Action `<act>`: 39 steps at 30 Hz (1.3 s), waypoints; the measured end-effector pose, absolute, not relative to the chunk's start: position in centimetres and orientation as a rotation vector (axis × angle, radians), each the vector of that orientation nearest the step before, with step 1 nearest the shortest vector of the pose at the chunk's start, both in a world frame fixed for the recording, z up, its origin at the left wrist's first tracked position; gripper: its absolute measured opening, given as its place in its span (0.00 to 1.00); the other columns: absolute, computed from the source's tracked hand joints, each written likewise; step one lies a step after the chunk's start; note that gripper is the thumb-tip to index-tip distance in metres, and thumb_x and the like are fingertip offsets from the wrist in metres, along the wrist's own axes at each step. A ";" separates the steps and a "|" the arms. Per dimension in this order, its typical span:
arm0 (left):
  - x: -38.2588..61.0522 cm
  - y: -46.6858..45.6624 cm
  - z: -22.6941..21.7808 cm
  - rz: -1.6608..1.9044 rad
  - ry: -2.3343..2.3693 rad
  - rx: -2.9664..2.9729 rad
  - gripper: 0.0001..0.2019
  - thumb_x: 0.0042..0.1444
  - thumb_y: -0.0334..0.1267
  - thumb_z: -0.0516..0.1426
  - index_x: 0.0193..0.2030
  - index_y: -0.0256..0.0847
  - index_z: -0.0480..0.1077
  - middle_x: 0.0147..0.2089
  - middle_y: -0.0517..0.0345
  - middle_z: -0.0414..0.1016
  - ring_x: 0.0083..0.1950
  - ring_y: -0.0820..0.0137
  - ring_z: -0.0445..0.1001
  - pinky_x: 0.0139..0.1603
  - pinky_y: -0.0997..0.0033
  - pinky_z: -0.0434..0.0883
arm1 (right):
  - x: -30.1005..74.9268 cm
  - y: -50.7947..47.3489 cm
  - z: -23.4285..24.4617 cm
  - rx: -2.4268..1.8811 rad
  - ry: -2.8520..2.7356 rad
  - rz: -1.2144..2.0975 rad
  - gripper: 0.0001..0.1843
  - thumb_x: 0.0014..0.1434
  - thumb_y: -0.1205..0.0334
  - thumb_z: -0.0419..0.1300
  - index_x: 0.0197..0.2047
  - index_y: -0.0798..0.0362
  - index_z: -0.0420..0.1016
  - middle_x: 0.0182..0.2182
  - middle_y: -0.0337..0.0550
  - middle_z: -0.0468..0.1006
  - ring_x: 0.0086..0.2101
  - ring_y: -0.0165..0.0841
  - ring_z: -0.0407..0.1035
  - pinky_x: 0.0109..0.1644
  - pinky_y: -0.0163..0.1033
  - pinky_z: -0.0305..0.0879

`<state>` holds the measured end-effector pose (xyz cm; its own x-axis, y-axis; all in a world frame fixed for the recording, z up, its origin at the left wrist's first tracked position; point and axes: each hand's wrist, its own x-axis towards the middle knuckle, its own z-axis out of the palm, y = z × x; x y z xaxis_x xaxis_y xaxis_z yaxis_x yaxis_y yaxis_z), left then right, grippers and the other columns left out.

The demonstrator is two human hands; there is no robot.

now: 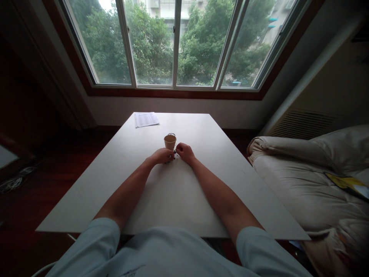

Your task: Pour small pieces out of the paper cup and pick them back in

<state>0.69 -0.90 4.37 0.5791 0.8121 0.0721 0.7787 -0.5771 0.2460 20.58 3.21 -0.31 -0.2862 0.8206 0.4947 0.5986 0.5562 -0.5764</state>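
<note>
Both my hands rest on a white table (201, 184), side by side, just in front of a small brown paper cup (170, 141). My left hand (162, 156) is curled closed around small dark objects that I cannot make out. My right hand (184, 151) is closed in a pinch at the cup's base, its fingertips meeting those of the left hand. The cup stands upright, with something thin and dark showing at its rim.
A printed sheet of paper (146, 119) lies at the table's far left corner. A bed with pale bedding (311, 173) and a yellow item (347, 184) stands to the right. Large windows (175, 42) fill the far wall. Dark floor lies to the left.
</note>
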 end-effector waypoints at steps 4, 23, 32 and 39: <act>0.8 -0.9 4.2 0.267 1.347 2.620 0.10 0.56 0.43 0.57 0.40 0.46 0.78 0.37 0.57 0.79 0.35 0.67 0.72 0.34 0.71 0.62 | 20.6 3.2 -0.3 -1.154 -1.960 0.352 0.04 0.55 0.62 0.57 0.32 0.52 0.72 0.27 0.37 0.72 0.29 0.29 0.62 0.35 0.34 0.57; 0.3 -1.0 4.2 0.306 1.298 2.573 0.12 0.53 0.41 0.58 0.44 0.46 0.78 0.35 0.58 0.78 0.33 0.69 0.71 0.33 0.72 0.61 | 20.7 3.0 -0.3 -1.158 -1.916 0.364 0.05 0.56 0.62 0.57 0.34 0.51 0.73 0.28 0.38 0.74 0.29 0.30 0.63 0.36 0.34 0.59; 0.1 -0.7 4.0 0.309 1.305 2.581 0.11 0.54 0.40 0.57 0.42 0.47 0.78 0.35 0.59 0.79 0.33 0.69 0.71 0.33 0.72 0.61 | 20.8 3.2 -0.5 -1.161 -1.922 0.361 0.05 0.56 0.62 0.57 0.33 0.51 0.73 0.28 0.37 0.74 0.29 0.30 0.63 0.35 0.34 0.59; -0.6 -0.1 3.3 0.356 1.293 2.564 0.10 0.52 0.42 0.58 0.40 0.47 0.78 0.33 0.61 0.77 0.32 0.70 0.70 0.32 0.73 0.61 | 20.8 3.1 -0.6 -1.154 -1.922 0.353 0.05 0.56 0.61 0.57 0.34 0.52 0.73 0.28 0.38 0.74 0.29 0.30 0.62 0.36 0.35 0.59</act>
<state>-0.61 -0.11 3.30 0.5771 0.8099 0.1046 0.7495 -0.5761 0.3261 20.79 3.14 -0.61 -0.2182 0.8270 0.5182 0.5886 0.5351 -0.6060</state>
